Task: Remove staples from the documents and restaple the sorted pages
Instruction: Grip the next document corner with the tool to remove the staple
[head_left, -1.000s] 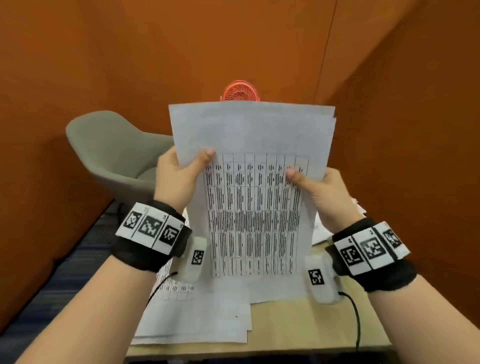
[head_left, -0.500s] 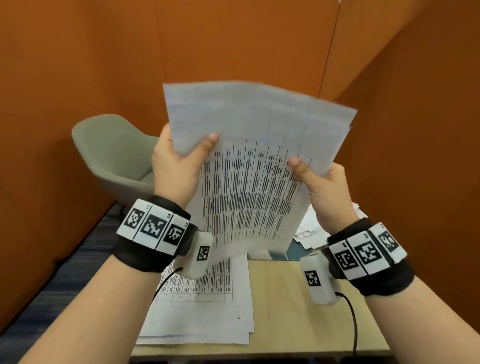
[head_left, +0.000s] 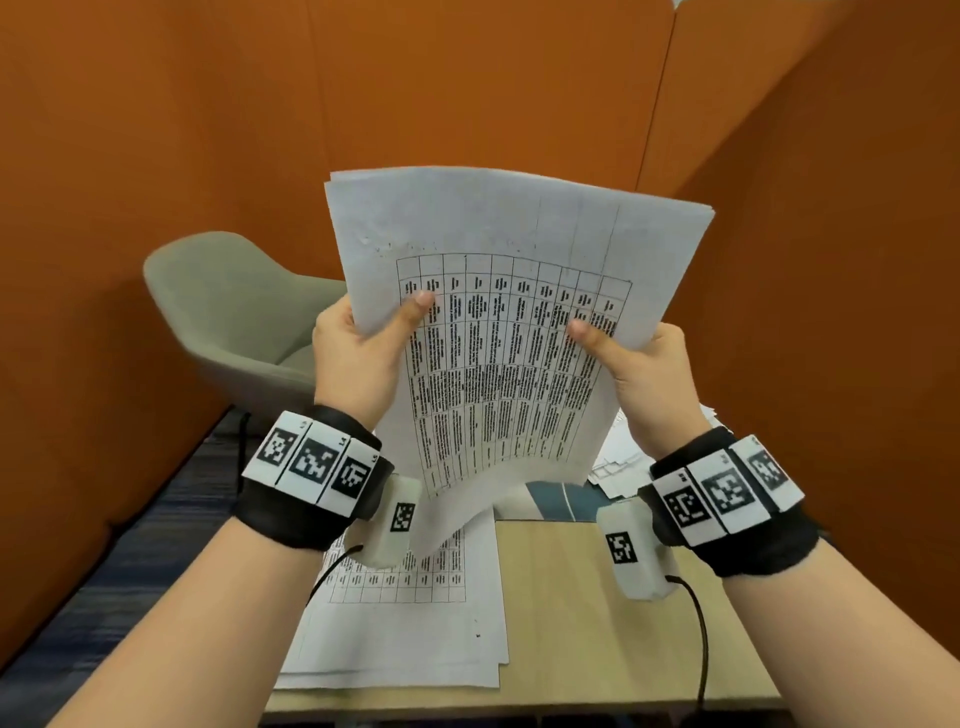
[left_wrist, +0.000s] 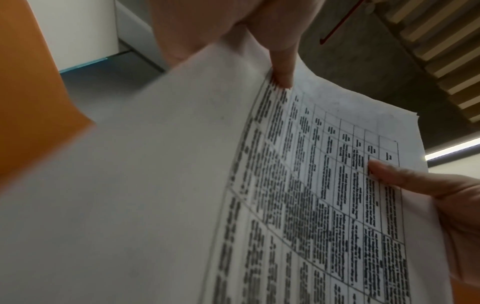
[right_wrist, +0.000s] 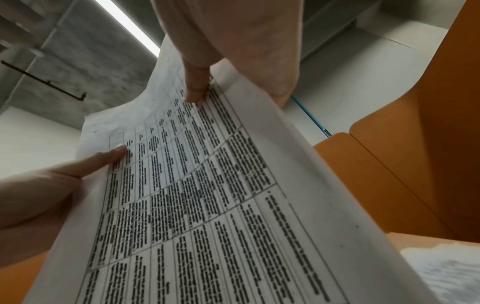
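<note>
Orange partition walls (head_left: 467, 93) closed in the booth on every side, and a grey-green shell chair (head_left: 234, 312) stood beyond the desk's far left corner. The pale wooden desk (head_left: 582, 613) ran across the bottom of the head view.

On the desk's left half, reaching its near edge, lay a pile of printed pages (head_left: 405, 634) with a ruled table on the top sheet, its edges fanned a little out of square. Near the far right corner lay a looser heap of papers (head_left: 623, 457), partly hidden behind the right wrist.

Held up in the air above the desk, well clear of the pile, was the held stack of pages (head_left: 498, 322), nearly upright, its top leaning to the right and its lower edge curling toward the person. The sheets' top edges did not line up. Its front page bore a dense printed table.

The left hand (head_left: 358, 358) clamped the stack's left edge, thumb pressed on the front page and the other digits hidden behind the paper. The right hand (head_left: 644, 374) clamped the right edge the same way, thumb on the print. The two hands sat apart, at about the same height.

Each wrist wore a black band with square coded markers (head_left: 311, 462) and a small white camera unit (head_left: 636, 556) with a black cable.
</note>
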